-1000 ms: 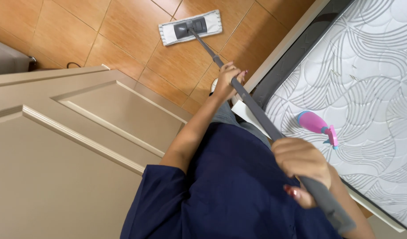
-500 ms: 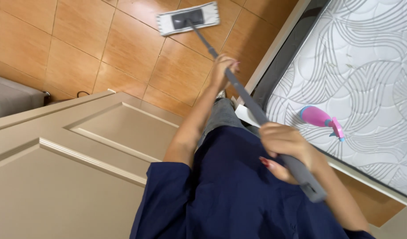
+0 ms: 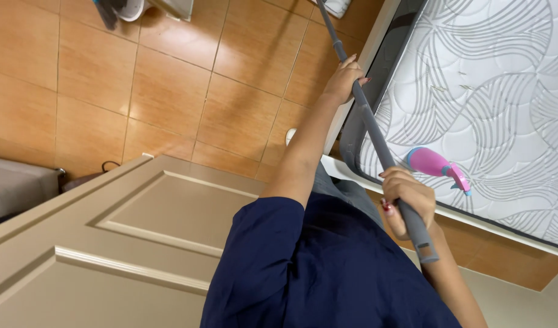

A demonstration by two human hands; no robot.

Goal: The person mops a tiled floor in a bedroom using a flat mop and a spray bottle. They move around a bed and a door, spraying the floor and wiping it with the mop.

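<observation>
Overhead, both hands (image 3: 376, 133) gripping grey mop handle (image 3: 376, 136), pink spray bottle (image 3: 435, 165) on mattress (image 3: 497, 91)

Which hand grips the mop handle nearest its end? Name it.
The right hand, by the mop handle end; the left hand grips farther along, arm outstretched.

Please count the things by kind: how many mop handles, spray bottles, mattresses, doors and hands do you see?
Mop handle: 1
Pink spray bottle: 1
Mattress: 1
Beige door: 1
Hands, both gripping the mop handle: 2, left hand and right hand
Total: 6
</observation>
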